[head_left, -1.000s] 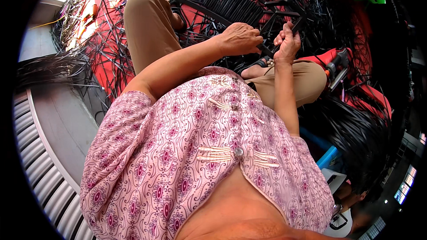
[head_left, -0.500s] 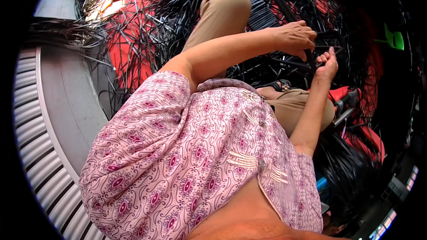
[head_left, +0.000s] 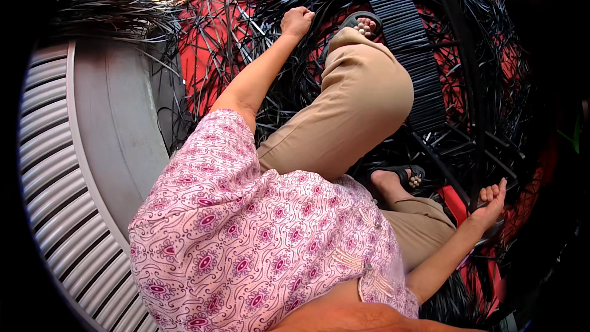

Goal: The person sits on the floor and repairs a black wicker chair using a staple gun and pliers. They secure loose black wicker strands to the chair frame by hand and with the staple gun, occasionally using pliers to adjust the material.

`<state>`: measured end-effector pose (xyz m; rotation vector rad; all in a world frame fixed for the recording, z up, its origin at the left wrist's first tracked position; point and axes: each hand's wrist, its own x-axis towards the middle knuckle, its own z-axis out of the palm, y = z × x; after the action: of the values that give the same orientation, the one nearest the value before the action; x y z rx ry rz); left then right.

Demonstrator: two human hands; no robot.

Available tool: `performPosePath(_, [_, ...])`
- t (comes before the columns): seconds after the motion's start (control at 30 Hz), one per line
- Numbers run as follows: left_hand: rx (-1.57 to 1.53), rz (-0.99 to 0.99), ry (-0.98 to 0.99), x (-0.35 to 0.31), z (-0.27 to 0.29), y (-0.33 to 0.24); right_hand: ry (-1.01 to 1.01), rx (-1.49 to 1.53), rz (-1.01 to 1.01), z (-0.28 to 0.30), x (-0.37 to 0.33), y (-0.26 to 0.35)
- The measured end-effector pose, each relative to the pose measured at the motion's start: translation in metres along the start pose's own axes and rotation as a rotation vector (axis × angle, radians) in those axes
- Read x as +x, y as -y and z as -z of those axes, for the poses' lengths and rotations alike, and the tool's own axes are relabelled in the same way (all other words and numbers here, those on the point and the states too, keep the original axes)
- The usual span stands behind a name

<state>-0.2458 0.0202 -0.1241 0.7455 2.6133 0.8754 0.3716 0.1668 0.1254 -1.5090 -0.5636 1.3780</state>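
Observation:
A black frame [head_left: 465,61] with a panel of woven black strips [head_left: 402,43] stands beside my bent knee, toward the right. My left hand [head_left: 297,22] is reached out ahead, closed in a fist over loose black flat strips [head_left: 270,80]; what it grips is too thin or dark to make out. My right hand [head_left: 490,203] is at the near end of the frame, by its thin dark bars [head_left: 495,147]. Its fingers are curled with one standing up, and whatever they close on is hidden against the dark background.
A red floor covering [head_left: 193,64] lies under tangled strips. At left are a grey ledge [head_left: 117,110] and a slatted grey surface [head_left: 46,172], with a strip bundle [head_left: 104,21] across the ledge. My sandalled feet [head_left: 362,24] [head_left: 402,178] rest among the strips.
My left hand has swung away from the frame, out to the upper left, and closed into a fist. My right hand and the frame now appear lower and further right as the view has shifted.

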Motion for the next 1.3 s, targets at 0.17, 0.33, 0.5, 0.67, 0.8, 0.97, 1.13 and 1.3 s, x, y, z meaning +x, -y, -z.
performPosePath(0.17, [0.051, 0.079, -0.034, 0.102, -0.063, 0.010, -0.005, -0.028, 0.017, -0.001, -0.007, 0.003])
performPosePath(0.33, [0.271, 0.198, -0.015, 0.172, -0.116, 0.005, -0.053, -0.042, -0.005, 0.005, -0.007, 0.003])
performPosePath(0.5, [0.294, 0.227, 0.057, 0.191, -0.141, 0.035, -0.062, 0.014, -0.047, 0.003, -0.008, 0.005])
performPosePath(0.67, [0.012, 0.135, -0.325, 0.202, -0.112, 0.041, -0.106, 0.017, -0.053, -0.004, -0.013, 0.005])
performPosePath(0.8, [-1.162, 0.274, -0.115, 0.150, -0.024, 0.023, -0.215, -0.200, 0.027, -0.007, -0.013, 0.002])
performPosePath(0.97, [-1.648, 0.311, 0.365, -0.013, 0.103, -0.025, -0.064, -0.075, 0.032, -0.002, -0.009, -0.001])
performPosePath(1.13, [-1.557, 0.003, 0.383, -0.118, 0.186, -0.113, -0.156, -0.050, 0.067, -0.011, -0.006, 0.000])
performPosePath(1.3, [-1.291, -0.165, 0.655, -0.196, 0.226, -0.202, -0.424, -0.202, 0.943, -0.045, -0.063, -0.002])
